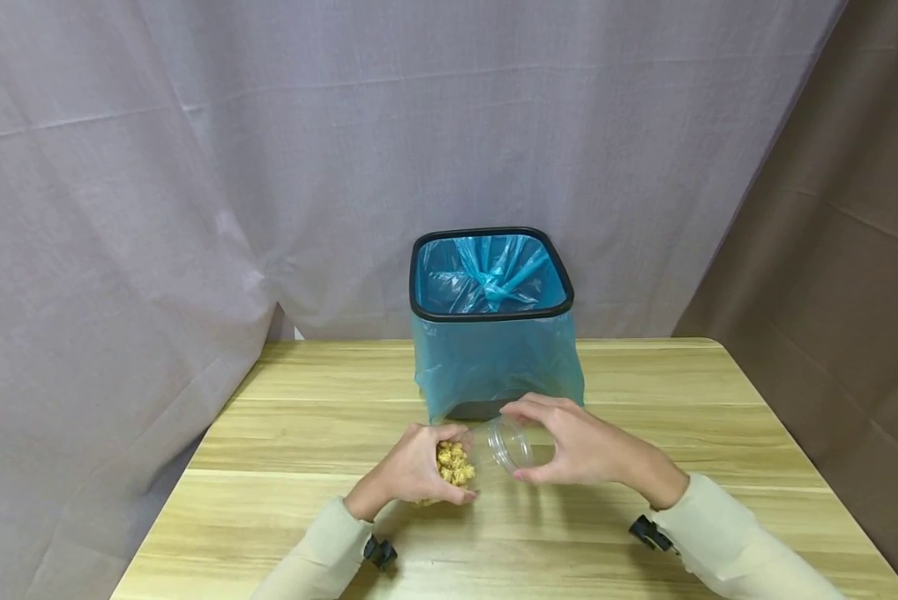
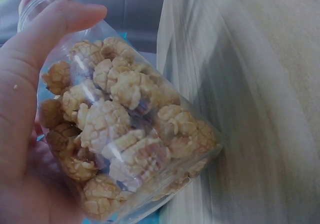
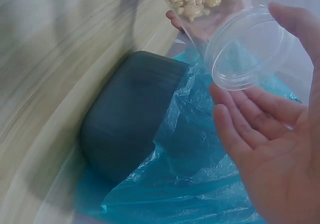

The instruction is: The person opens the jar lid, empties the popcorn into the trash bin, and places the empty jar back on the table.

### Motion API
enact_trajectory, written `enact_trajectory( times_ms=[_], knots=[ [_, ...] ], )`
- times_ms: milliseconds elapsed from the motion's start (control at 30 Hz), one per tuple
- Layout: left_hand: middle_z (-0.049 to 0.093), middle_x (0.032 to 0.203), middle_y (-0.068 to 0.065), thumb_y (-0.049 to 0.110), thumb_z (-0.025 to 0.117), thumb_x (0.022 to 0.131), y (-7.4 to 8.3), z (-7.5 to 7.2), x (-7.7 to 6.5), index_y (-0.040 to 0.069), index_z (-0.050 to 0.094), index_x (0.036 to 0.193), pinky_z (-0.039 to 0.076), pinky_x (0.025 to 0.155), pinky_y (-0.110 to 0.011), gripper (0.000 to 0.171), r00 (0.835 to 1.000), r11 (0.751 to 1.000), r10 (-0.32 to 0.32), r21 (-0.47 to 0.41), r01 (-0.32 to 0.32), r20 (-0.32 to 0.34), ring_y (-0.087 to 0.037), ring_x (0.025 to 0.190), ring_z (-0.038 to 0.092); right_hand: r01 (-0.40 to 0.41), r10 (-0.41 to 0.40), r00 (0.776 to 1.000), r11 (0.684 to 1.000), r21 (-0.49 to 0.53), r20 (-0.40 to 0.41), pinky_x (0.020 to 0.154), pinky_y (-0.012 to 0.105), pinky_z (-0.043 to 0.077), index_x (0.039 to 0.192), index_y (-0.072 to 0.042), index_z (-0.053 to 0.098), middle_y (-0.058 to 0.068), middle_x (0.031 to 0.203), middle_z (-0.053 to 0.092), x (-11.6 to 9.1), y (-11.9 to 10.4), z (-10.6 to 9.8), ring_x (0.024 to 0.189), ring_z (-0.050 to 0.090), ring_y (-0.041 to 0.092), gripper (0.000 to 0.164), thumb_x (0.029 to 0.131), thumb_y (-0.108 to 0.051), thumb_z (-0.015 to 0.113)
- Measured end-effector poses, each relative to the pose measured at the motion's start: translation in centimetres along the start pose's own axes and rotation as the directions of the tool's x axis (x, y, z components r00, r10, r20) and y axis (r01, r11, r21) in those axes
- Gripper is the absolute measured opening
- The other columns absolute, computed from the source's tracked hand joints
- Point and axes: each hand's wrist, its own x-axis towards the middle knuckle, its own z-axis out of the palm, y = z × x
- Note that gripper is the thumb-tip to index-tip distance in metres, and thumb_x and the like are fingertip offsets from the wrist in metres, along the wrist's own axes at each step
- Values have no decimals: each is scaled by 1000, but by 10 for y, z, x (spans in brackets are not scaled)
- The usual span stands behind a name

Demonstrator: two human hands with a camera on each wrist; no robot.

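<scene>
Grey cloth (image 1: pixel 359 150) hangs behind a wood-grained table (image 1: pixel 306 400). Toward the table's back, a bin (image 1: pixel 490 317) lined in blue plastic. Right hand (image 1: pixel 576 446): thumb and fingertips set wide, pinching across the rim (image 3: pixel 232 81) of a clear jar (image 1: pixel 482 454). Left hand (image 1: pixel 411 467): curled round its body. Jar sits between the hands, before the bin, tilted, long axis roughly hand to hand: base leftward, mouth rightward. Right is nearer the mouth; whether a lid covers it, cannot tell. Smallest: popcorn (image 1: pixel 455 462), inside the body, short of the neck.
</scene>
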Motion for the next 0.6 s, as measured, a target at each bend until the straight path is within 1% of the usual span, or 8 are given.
enact_trajectory(
  times_ms=[67,133,200,300,400,500,600],
  knots=[
    [80,112,-9,34,97,67,0,0,0,9,69,130,60,78,-12,73,1000,1000,2,3,-2,0,0,88,70,22,-22,1000,1000,-5,3,99,45,62,146,-12,58,2,137,67,-1,1,-1,120,67,19,77,81,-37,90],
    [80,112,-8,34,97,67,-1,0,0,8,69,130,60,79,-12,74,1000,1000,3,5,-3,0,0,89,70,37,-37,999,999,-11,7,100,46,62,149,-14,55,1,140,65,-1,2,-1,123,66,21,82,80,-39,91],
    [80,112,-8,34,97,67,-1,0,0,9,69,130,60,79,-12,73,1000,1000,5,7,-5,0,0,89,70,36,-36,999,999,-11,7,102,47,61,151,-14,54,1,141,65,-2,3,-1,125,66,21,86,80,-45,91],
    [80,112,-8,34,97,67,0,-1,0,8,69,131,60,79,-12,74,1000,1000,6,6,-6,-3,0,89,70,5,-6,1000,1000,-7,-7,104,47,60,151,-12,54,0,139,66,-3,3,-1,125,66,19,89,81,-56,87],
    [80,113,-8,34,97,67,1,-1,0,8,69,132,60,79,-12,76,1000,1000,2,3,-2,-5,1,89,70,-41,41,999,999,5,-21,102,47,61,146,-8,58,0,132,69,-3,3,-1,119,69,18,86,84,-64,81],
    [80,114,-9,33,97,67,1,-1,0,6,68,134,60,78,-12,78,1000,1000,-5,-2,5,-6,1,89,70,-86,86,996,996,27,-17,97,45,63,140,-7,62,1,125,72,-2,3,0,111,71,16,80,86,-64,78],
    [80,115,-11,33,97,66,1,0,0,5,68,134,60,79,-12,79,1000,1000,-9,-9,9,-6,0,89,70,-115,116,993,992,41,-3,93,42,64,136,-8,65,2,123,73,-2,4,1,106,71,13,75,88,-64,77]
  ],
)
